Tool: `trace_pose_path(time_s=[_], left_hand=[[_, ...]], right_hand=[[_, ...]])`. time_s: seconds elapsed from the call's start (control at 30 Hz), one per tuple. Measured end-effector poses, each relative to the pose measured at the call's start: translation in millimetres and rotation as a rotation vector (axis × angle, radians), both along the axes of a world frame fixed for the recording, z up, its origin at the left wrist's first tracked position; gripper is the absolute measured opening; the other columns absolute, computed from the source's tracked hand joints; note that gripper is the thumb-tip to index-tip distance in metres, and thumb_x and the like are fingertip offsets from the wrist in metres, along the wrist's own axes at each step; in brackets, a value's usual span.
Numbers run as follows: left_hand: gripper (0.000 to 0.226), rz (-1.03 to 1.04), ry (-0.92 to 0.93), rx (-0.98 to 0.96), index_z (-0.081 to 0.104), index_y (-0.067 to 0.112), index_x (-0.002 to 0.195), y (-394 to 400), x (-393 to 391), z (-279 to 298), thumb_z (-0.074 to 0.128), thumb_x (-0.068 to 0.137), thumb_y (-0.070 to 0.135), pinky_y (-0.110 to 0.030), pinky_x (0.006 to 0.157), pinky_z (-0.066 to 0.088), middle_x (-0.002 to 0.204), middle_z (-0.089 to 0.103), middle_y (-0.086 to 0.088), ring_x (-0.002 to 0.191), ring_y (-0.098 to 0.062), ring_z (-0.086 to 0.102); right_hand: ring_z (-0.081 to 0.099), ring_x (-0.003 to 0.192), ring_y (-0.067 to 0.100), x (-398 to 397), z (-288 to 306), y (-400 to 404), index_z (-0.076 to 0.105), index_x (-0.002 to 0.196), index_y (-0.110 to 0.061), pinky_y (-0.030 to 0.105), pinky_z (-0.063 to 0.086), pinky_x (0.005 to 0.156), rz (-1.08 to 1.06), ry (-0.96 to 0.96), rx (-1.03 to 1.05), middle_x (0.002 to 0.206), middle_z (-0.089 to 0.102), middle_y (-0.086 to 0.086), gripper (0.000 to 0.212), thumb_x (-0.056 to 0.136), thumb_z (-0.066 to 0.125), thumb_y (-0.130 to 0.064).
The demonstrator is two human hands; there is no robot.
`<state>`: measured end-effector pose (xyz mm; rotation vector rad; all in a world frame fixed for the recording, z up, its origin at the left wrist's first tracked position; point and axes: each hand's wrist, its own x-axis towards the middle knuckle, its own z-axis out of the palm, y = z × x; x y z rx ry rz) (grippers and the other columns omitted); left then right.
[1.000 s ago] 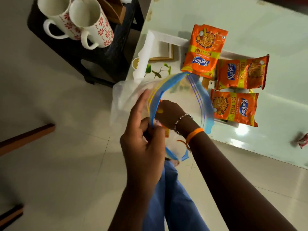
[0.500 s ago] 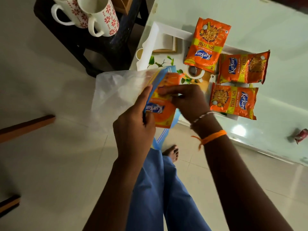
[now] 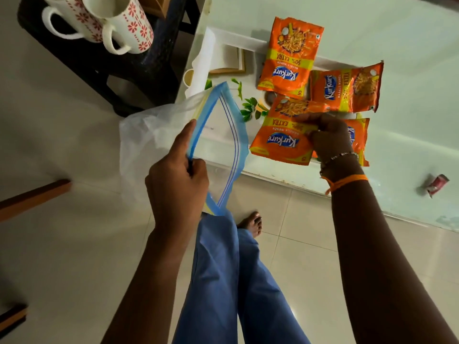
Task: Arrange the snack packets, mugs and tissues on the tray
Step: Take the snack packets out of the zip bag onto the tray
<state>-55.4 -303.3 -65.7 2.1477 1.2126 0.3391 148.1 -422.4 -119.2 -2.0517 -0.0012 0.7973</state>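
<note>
My left hand (image 3: 177,178) grips the blue rim of a clear zip bag (image 3: 146,135), held open over the floor beside the table. My right hand (image 3: 327,136) pinches an orange Kurkure snack packet (image 3: 280,137) over the white tray (image 3: 211,53). Two more packets lie on the tray, one at the back (image 3: 289,54) and one to the right (image 3: 347,88). A third (image 3: 360,137) lies partly hidden under my right hand. Two white mugs with red flowers (image 3: 124,23) stand on a black stool at the upper left.
The tray sits on a pale glass table (image 3: 372,21), near its left edge. A small red wrapper (image 3: 437,184) lies on the table at the right. The black stool (image 3: 99,60) stands close to the table's left side. My legs and a bare foot (image 3: 250,223) are below.
My right hand has drawn a packet out of the zip bag and carried it right, over the tray. My left hand still holds the bag's rim.
</note>
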Motion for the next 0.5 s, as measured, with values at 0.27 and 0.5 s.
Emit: trace_pose_path(time_s=[0.27, 0.5], left_hand=[[0.054, -0.019, -0.073, -0.102, 0.049, 0.022, 0.132, 6.7, 0.5, 4.3, 0.052, 0.082, 0.002, -0.014, 0.053, 0.035, 0.048, 0.035, 0.004, 0.045, -0.017, 0.035], [0.053, -0.013, -0.115, -0.213, 0.046, 0.017, 0.134, -7.6, 10.6, 10.9, 0.055, 0.084, 0.005, -0.042, 0.066, 0.057, 0.048, 0.047, -0.002, 0.048, -0.026, 0.055]], right_hand=[[0.046, 0.125, 0.032, -3.6, -44.0, 18.0, 0.063, 0.112, -0.008, 0.043, 0.043, 0.105, 0.289, -0.185, -0.287, 0.137, 0.049, 0.013, 0.036, 0.087, 0.042, 0.007], [0.051, 0.117, 0.03, -76.1, -11.9, -26.3, 0.057, 0.117, -0.005, 0.04, 0.047, 0.097, 0.419, -0.239, -0.167, 0.128, 0.053, 0.017, 0.044, 0.076, 0.06, 0.01]])
